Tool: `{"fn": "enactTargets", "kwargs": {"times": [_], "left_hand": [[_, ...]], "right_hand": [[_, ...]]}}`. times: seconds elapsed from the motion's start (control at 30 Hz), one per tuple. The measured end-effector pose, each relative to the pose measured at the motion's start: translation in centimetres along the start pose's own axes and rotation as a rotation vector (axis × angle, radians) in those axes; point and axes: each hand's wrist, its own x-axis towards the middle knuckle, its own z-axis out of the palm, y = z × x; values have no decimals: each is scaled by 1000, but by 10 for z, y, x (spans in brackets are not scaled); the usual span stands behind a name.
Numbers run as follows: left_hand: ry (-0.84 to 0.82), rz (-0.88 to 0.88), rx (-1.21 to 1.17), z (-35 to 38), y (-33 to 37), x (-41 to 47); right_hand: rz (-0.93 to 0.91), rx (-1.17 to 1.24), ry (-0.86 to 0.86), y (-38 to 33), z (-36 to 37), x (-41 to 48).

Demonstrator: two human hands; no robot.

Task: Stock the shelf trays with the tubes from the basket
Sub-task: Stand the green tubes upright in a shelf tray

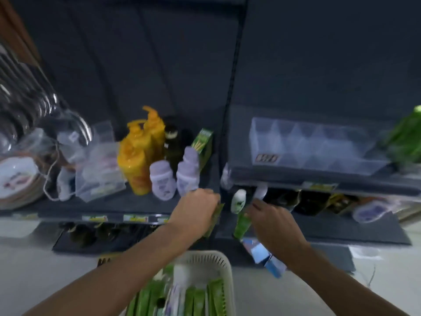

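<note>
- A white plastic basket with holes (224, 279) is the nearest thing. It sits at the bottom middle, between the two arms. Long green tubes (198, 299) lie side by side in it.
- Just past the basket, under the right wrist, are some blue and white boxes (259, 252). They lie at the front edge of the low dark grey shelf (341, 231).
- The left hand (196, 210) is at the right end of the left dark grey shelf (114, 206), at its front edge. Its fingers are curled round a flat green tube (215, 218), which hangs down from the fist.
- The right hand (271, 222) is just beside the left hand, not touching it. Its fingers are bent round a second green tube (242, 224). The view is blurry here.
- A small white bottle (239, 200) stands between the two hands, a bit farther back.
- Behind the left hand, on the left dark grey shelf, stand pale purple little bottles (163, 181), yellow pump bottles (141, 153), a dark bottle (172, 142) and a tall green box (204, 144).
- Farther left are clear plastic packs (100, 169). Round plates (16, 179) are stacked at the left end.
- Farthest back, on the upper right shelf (296, 176), sits a clear plastic tray with little boxes in it (314, 144). A green bag (407, 137) is at the right end.
</note>
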Motion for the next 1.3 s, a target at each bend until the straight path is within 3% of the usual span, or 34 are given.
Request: {"fn": "enactTargets", "kwargs": {"times": [0.2, 0.53, 0.73, 0.93, 1.3], "left_hand": [[181, 111, -73, -86, 64, 69], [346, 222, -150, -155, 217, 161], [419, 282, -217, -162, 318, 211], [411, 341, -292, -163, 396, 256], [439, 308, -194, -139, 446, 321]], "right_hand": [[57, -67, 156, 91, -102, -10], [73, 2, 377, 260, -175, -64], [43, -29, 459, 358, -184, -102], [22, 0, 428, 435, -190, -134], [106, 65, 502, 493, -175, -119]]}}
